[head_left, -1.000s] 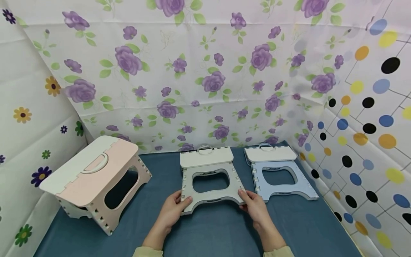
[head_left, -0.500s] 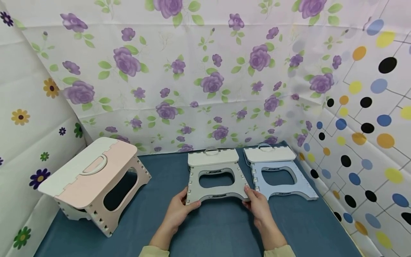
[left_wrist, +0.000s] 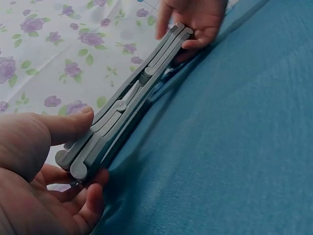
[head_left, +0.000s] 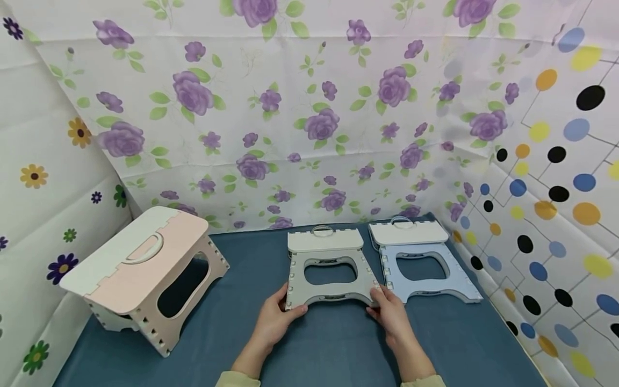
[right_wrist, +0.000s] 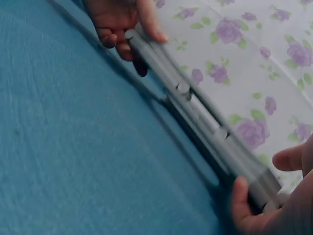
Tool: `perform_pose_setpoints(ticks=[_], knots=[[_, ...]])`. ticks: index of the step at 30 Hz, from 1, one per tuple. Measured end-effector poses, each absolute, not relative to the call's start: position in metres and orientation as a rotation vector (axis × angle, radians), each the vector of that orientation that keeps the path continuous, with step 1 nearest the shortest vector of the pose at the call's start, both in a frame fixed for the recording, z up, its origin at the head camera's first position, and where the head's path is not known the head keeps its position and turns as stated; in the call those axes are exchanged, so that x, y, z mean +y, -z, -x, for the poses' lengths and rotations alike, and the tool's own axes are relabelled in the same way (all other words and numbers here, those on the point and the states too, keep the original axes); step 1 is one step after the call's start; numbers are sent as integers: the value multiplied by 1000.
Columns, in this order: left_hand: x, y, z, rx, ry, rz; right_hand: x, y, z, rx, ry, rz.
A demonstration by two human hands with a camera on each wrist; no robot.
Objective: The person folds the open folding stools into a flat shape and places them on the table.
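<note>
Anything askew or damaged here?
Nothing looks damaged or spilled. Only the pink-and-white stool stands out: at the left of the head view, it's unfolded and angled, while the gray stool and blue stool are folded.

Both sleeves [head_left: 238, 379] are a pale, yellowish beige

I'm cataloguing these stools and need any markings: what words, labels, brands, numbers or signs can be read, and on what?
No readable text on the grey folded stool, blue folded stool, pink-and-white stool or patterned cloths.
Dark details in the folded stools' openings: too small to make out.
</note>
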State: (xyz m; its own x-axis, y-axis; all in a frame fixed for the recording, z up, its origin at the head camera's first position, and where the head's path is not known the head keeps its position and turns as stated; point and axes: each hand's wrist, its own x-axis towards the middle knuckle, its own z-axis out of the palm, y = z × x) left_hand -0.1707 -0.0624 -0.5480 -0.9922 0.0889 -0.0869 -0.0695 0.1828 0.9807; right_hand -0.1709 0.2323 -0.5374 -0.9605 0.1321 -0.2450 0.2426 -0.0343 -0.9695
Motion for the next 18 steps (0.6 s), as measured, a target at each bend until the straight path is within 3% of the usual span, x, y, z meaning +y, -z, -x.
perform_pose_setpoints(ticks=[18], knots=[[-50, 554, 169, 2767, -1499, 59, 218, 513, 150, 2555, 1666, -166]])
